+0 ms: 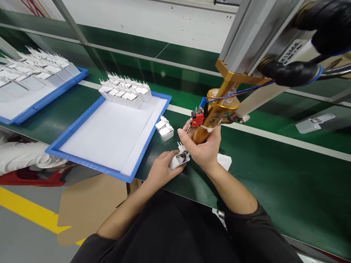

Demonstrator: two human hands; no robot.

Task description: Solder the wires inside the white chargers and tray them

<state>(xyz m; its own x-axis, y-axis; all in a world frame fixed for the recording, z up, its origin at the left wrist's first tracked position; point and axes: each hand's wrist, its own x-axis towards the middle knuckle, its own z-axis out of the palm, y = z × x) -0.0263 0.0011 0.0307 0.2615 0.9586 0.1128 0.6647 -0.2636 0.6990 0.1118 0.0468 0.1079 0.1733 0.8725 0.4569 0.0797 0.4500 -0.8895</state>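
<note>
My left hand is closed around a white plug adapter housing on the green bench. The housing is uncovered on top, with dark parts inside and pins at its far end. My right hand wraps round the lower barrel of a gold-coloured glue dispenser, which carries a red switch. The dispenser's tip reaches down to the uncovered housing; whether it touches the parts inside I cannot tell. Just beyond my left hand stand white plug adapters. A white piece lies partly hidden behind my right wrist.
A blue-rimmed tray at left holds rows of white adapters at its far end. Farther left, another tray is loaded with adapters. An adapter with its cover apart lies far right. Someone's white sleeve shows at left.
</note>
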